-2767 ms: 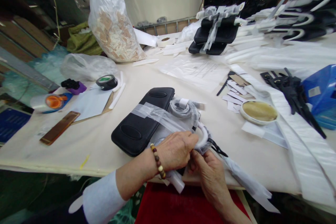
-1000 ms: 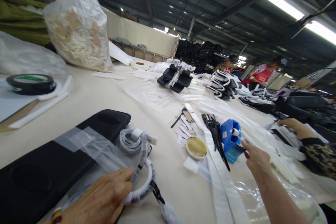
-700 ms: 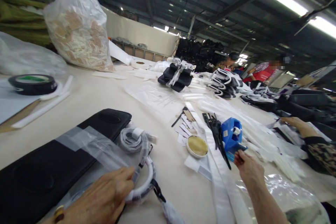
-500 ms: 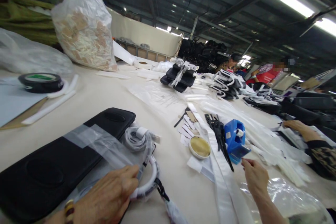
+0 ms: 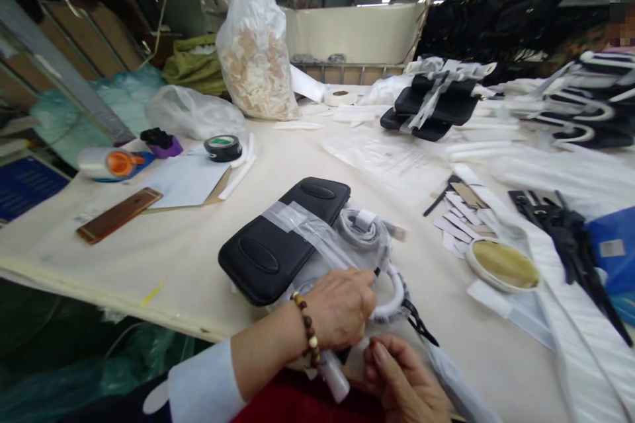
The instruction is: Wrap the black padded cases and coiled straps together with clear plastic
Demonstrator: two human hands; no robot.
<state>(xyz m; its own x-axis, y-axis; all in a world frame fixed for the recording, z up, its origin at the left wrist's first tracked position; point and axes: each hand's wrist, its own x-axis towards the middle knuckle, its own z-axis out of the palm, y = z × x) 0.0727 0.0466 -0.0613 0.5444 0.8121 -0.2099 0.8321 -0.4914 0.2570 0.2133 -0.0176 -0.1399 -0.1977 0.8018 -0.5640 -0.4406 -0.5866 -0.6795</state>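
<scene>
A flat black bag (image 5: 280, 244) with oval padded patches lies on the table, a band of clear plastic film (image 5: 297, 219) across it. At its right side rest a coiled strap (image 5: 364, 228) in clear wrapping and a curved white-wrapped handle (image 5: 394, 294). My left hand (image 5: 342, 309), a bead bracelet on its wrist, is closed around the wrapped handle at the bag's near edge. Just below it, my right hand (image 5: 401, 377) pinches thumb and forefinger together by the wrapping; whatever is between them is too small to make out.
To the right lie a round tin (image 5: 503, 264), paper slips (image 5: 459, 218), black straps (image 5: 570, 238) and a blue tape dispenser (image 5: 615, 244). At left are a phone (image 5: 119, 215), black tape roll (image 5: 223, 148) and clear tape roll (image 5: 106, 164). Wrapped black bags (image 5: 436, 106) stand farther back.
My right hand has come from beside the blue tape dispenser to just below my left hand. The view has swung left, while my left hand keeps its hold at the bag.
</scene>
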